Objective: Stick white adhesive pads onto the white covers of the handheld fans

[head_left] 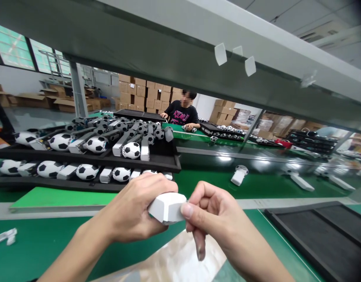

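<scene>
A white plastic piece (167, 208) with a faceted end is gripped in my left hand (136, 207), fingers wrapped over its top and around its side. My right hand (212, 215) pinches the right edge of this piece between thumb and bent index finger, while another finger hangs downward. The rest of the piece is hidden inside my left palm. Beneath both hands lies a brown and clear sheet (168, 260) on the green work surface (59, 239).
Stacked black trays (80, 158) hold several football-patterned units with white handles. A green board (62, 197) lies before them. One white-handled unit (239, 175) rests on the green belt (204, 184). Another black tray (321, 231) is at right. A grey beam (156, 51) crosses overhead; a person (183, 111) works opposite.
</scene>
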A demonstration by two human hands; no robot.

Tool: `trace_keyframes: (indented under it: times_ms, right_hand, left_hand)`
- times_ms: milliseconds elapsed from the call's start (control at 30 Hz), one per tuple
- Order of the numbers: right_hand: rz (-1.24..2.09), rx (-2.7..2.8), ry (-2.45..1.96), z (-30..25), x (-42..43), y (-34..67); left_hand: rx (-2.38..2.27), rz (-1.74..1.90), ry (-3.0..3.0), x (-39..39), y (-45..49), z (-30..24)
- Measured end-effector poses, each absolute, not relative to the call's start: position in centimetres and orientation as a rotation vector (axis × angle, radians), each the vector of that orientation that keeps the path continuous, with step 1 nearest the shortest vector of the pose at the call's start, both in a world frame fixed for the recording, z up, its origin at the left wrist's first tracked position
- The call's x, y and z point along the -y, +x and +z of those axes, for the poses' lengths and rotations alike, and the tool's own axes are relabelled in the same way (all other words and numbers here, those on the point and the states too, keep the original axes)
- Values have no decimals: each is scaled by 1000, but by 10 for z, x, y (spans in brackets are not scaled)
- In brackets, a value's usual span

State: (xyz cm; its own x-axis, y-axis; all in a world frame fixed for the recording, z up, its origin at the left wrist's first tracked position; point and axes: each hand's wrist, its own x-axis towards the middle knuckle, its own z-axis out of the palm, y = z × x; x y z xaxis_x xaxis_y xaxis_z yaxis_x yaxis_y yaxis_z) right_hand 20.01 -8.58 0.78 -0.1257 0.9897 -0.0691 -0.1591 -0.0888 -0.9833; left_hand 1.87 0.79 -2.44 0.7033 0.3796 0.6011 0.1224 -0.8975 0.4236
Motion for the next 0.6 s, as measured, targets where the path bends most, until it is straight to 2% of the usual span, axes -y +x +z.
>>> trace_keyframes:
  times_ms: [267,400,500,600]
  right_hand:
    - [1408,1209,-1118,12,86,201]
    - [1227,1253,-1149,14,88,202]
    - [881,1312,-1199,6,91,194]
    - [302,1536,-1124,-10,92,182]
  left_hand:
    - [-351,1036,2588,-8,16,-24]
    - [-271,1130,2583,-8,15,-23]
    - [-240,1213,2623,-8,15,-21]
    - [-250,1301,2666,-8,16,-19]
